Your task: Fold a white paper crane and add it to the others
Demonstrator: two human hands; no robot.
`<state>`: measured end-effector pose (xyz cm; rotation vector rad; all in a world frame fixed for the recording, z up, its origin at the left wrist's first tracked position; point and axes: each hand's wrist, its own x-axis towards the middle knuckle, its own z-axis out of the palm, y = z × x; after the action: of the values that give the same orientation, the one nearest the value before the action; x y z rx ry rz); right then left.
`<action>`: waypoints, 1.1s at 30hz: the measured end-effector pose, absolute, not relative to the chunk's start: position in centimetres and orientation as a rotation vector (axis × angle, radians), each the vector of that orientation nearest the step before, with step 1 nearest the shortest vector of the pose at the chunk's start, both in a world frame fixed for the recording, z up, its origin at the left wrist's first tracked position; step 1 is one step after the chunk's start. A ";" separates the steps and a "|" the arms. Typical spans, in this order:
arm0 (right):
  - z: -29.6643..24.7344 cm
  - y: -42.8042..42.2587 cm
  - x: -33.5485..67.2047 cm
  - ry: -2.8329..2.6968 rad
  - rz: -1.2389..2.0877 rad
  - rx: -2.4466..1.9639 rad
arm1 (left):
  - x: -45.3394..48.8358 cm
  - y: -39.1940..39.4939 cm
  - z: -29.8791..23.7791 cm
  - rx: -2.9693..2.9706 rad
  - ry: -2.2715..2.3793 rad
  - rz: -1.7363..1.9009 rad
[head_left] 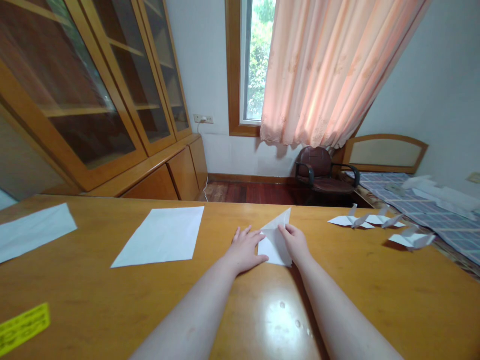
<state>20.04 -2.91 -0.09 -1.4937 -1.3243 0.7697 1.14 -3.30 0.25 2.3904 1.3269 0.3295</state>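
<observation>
A partly folded sheet of white paper point(276, 250) lies on the wooden table in front of me, one flap rising to a point at its far right corner. My left hand point(247, 251) rests with fingers spread along the paper's left edge, thumb and fingertips touching it. At the right edge, my right hand point(295, 242) pinches the flap between thumb and fingers. Further right stand several folded white paper figures point(352, 221) with raised pointed parts.
To the left lie a flat white sheet point(163, 236) and another white sheet point(35, 231). A yellow label point(24, 329) sits near the table's left front. Beyond the table point(93, 300) are a glass-door cabinet point(112, 100), an armchair point(324, 170) and a bed point(408, 187).
</observation>
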 end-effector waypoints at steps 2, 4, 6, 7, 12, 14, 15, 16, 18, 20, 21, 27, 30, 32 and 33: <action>-0.3 -2.8 20.1 -1.331 0.822 -1.460 | 1.2 -3.1 0.0 2.374 1.390 0.313; -0.6 -2.6 20.1 -1.339 0.877 -1.441 | 1.3 -2.8 -0.2 2.356 1.466 0.312; -1.0 -2.5 20.2 -1.351 0.885 -1.461 | 1.4 -2.5 -0.5 2.330 1.558 0.327; -1.1 -2.5 20.2 -1.371 0.874 -1.474 | 1.4 -2.4 -0.6 2.312 1.605 0.336; -0.9 -2.7 20.0 -1.461 0.843 -1.475 | 1.2 -2.1 -0.7 2.276 1.676 0.359; -0.5 -2.9 19.8 -1.459 0.852 -1.449 | 1.2 -2.2 -0.6 2.291 1.645 0.370; -0.4 -3.0 19.7 -1.470 0.854 -1.435 | 1.1 -2.2 -0.5 2.293 1.635 0.375; -0.2 -3.1 19.6 -1.481 0.858 -1.426 | 1.1 -2.2 -0.5 2.292 1.630 0.378; 0.0 -3.3 19.5 -1.502 0.860 -1.419 | 1.1 -2.2 -0.4 2.286 1.625 0.384; 0.0 -3.4 19.5 -1.517 0.867 -1.415 | 1.2 -2.3 -0.4 2.279 1.626 0.392; 0.0 -3.5 19.5 -1.522 0.883 -1.402 | 1.2 -2.3 -0.4 2.276 1.627 0.396; -0.1 -3.5 19.3 -1.594 0.958 -1.308 | 1.2 -2.3 -0.6 2.268 1.632 0.410; 0.2 -3.5 19.1 -1.696 0.891 -1.372 | 1.2 -2.3 -0.6 2.256 1.643 0.402; 0.2 -3.5 19.1 -1.735 0.872 -1.393 | 1.2 -2.3 -0.6 2.256 1.648 0.396; 0.2 -3.5 19.0 -1.752 0.871 -1.395 | 1.2 -2.3 -0.6 2.255 1.651 0.393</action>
<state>19.02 -3.51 0.22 -1.3948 -1.7523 0.8713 1.20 -2.30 -0.57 2.2546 1.6505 0.3928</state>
